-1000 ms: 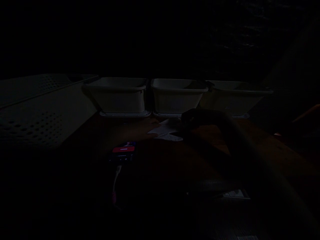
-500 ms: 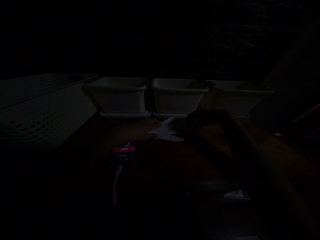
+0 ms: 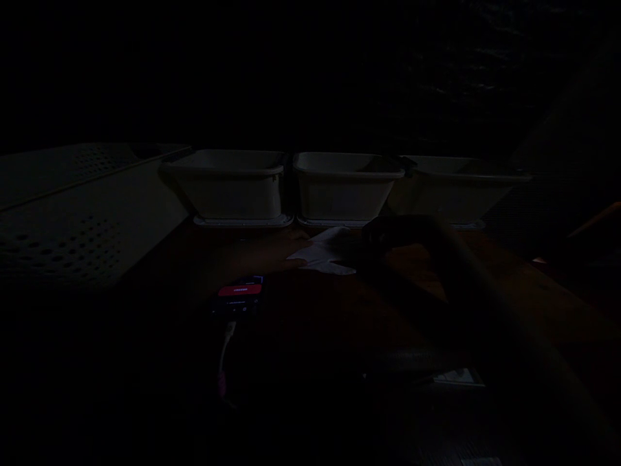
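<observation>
The light is very dim. A white, cloth-like piece with pointed ends [image 3: 323, 252] lies on the dark wooden table. My left hand [image 3: 279, 252] reaches in from the left, its fingers stretched out and a little apart on the piece's left edge. At the right side of the piece is my right hand [image 3: 381, 234], bent at the wrist with its fingers curled downward. Shadow hides its fingertips and whatever may be between them. Just below my left hand, a phone with a lit red band on its screen [image 3: 240, 291] rests on the table.
Three pale bins stand in a row behind my hands: left [image 3: 237, 194], middle [image 3: 347, 194] and right [image 3: 451, 194]. A perforated pale basket [image 3: 130, 213] is at the far left. A cable [image 3: 224, 353] runs from the phone. A light, flat item [image 3: 458, 377] lies near the front edge.
My left hand shows slightly more clearly now. Both hands and the white piece stay almost where they were. The picture on the phone screen has changed a little.
</observation>
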`<state>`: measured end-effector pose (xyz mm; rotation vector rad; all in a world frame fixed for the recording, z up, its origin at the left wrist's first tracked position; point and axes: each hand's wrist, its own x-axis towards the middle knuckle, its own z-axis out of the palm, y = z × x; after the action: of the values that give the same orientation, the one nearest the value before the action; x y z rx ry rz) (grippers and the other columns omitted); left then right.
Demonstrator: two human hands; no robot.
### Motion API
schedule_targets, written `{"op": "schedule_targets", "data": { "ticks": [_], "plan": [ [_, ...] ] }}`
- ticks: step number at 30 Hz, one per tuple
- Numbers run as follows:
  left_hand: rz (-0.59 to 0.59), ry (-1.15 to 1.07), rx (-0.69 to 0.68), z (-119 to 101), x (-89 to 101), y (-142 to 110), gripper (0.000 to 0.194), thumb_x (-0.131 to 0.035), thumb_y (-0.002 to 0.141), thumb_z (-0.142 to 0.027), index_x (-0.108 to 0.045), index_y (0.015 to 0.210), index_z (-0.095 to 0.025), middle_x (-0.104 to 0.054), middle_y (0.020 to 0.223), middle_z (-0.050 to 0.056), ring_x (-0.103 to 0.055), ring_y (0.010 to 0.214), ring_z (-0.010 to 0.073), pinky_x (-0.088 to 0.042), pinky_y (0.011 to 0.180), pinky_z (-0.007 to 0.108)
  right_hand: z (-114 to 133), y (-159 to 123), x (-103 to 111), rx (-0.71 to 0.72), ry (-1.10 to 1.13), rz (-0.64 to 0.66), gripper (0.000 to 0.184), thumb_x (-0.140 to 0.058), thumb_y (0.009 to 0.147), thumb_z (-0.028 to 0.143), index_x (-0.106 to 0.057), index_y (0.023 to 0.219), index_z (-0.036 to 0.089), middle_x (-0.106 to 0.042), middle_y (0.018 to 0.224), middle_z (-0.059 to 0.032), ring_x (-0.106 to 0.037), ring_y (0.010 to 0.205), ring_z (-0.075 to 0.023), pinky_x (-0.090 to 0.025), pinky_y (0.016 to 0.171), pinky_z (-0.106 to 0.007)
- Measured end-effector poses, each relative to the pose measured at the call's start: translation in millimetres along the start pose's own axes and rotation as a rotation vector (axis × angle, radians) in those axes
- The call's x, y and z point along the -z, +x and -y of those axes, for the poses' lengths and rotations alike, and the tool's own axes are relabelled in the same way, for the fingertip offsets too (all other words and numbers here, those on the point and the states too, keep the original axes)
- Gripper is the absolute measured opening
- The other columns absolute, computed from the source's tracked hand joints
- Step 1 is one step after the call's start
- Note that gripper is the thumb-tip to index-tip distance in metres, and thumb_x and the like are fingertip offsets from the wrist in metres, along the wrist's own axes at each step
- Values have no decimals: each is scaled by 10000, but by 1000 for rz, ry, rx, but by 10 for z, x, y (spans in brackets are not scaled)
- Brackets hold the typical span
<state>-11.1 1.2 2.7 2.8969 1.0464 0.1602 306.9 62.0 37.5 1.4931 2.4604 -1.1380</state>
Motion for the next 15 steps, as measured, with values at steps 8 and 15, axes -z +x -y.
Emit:
{"op": "schedule_targets", "data": {
  "ticks": [8, 15],
  "plan": [
    [-6, 3, -17, 29, -16, 7, 419, -560, 1043, -272, -499, 1447, -177, -468, 1576, 114, -498, 1409, 226, -380, 1171, 342, 17, 16, -26, 31, -36, -16, 228, -794, 713, 207, -780, 936, 160, -692, 686, -38, -619, 628, -142, -502, 614, -239],
    [-14, -9, -11, 21, -25, 6, 436, -577, 1035, -249, -490, 1456, -176, -475, 1571, 109, -485, 1423, 223, -372, 1176, 334, -83, 97, -46, -18, 31, -16, 71, -711, 765, 157, -746, 826, 161, -697, 704, -40, -633, 667, -148, -528, 673, -262]
  ]
}}
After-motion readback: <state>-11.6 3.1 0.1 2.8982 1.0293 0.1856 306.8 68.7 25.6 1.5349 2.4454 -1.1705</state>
